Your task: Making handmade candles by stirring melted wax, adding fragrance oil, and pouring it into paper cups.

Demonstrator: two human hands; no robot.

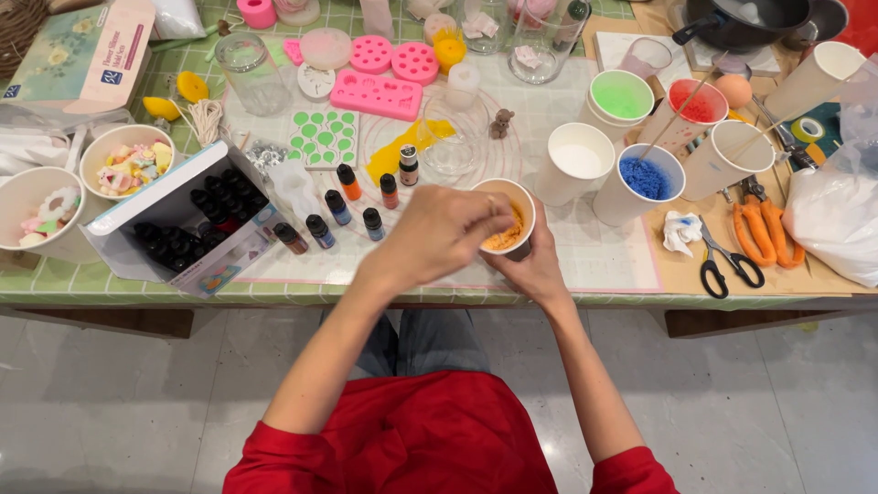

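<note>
L to R: open white box of dark dropper bottles (187, 229) at table's near-left edge, w/ a row of small colour-capped dye bottles (340, 207) just beside it. L hand (437, 230) crosses to centre, fingers curled & pinched over rim of white paper cup w/ orange powder (508, 220); can't tell if it grips anything. R hand (533, 265) wraps cup from below/behind, closed round its wall, near table's front edge; white paper cup w/ blue granules (640, 183) stands further R.
</note>
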